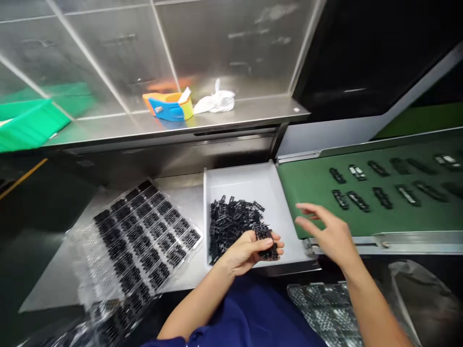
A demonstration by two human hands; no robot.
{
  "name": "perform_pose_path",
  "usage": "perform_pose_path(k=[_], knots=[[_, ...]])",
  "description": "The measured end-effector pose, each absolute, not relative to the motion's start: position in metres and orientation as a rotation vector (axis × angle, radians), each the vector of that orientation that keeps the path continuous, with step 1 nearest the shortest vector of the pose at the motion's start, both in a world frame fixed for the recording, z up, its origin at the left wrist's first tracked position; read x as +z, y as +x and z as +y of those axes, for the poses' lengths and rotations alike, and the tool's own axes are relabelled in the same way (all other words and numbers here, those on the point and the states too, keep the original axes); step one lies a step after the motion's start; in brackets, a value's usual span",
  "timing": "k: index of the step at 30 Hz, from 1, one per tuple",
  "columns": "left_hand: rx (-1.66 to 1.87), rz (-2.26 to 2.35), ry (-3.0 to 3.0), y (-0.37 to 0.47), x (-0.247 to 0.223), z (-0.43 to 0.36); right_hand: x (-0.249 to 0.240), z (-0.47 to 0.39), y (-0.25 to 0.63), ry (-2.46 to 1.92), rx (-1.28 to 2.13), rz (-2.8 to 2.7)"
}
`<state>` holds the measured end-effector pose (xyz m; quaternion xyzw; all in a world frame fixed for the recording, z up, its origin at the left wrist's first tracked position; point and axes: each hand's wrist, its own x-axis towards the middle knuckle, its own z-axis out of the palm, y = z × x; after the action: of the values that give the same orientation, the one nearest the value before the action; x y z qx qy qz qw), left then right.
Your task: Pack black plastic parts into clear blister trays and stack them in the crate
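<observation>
Brushed steel bench (181,197), shallow white tray (253,185). Left hand (248,250) pinched a stack of ribbed black plastic parts (268,243) over the tray's loose pile (231,221). Right hand (331,231), fingers spread and empty, hovered at the green conveyor belt (314,185).

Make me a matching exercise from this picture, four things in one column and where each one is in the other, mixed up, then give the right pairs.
Things:
1. left hand
2. right hand
3. clear tray
4. white bag

Places:
A. on the steel shelf beside the blue and orange tool
B. over the edge of the green belt, fingers spread
C. on the table at left, filled with black parts
D. in the white bin, gripping black parts

Pairs: 1-D, 2-B, 3-C, 4-A
</observation>
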<state>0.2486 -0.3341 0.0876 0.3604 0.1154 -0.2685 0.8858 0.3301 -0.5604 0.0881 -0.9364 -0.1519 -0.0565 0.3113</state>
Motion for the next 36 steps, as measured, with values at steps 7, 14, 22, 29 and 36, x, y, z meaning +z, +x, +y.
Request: perform_pose_path(k=[7, 14, 22, 29, 36], knots=[[-0.516, 0.156, 0.776, 0.266, 0.094, -0.358, 0.093, -0.641, 0.407, -2.7, -0.39, 0.067], [-0.559, 0.182, 0.899, 0.264, 0.098, -0.33, 0.137, -0.585, 0.334, -2.321, 0.318, -0.762], [-0.725, 0.141, 0.898, 0.228, 0.085, -0.281, 0.133, -0.492, 0.292, -2.193, 0.313, -0.885], [-0.544, 0.252, 0.827, 0.201, 0.079, -0.251, 0.11, -0.447, 0.264, -2.152, 0.022, -1.242], [-0.532, 0.271, 0.864, 0.197, 0.079, -0.239, 0.102, -0.433, 0.254, -2.179, 0.066, -1.217]])
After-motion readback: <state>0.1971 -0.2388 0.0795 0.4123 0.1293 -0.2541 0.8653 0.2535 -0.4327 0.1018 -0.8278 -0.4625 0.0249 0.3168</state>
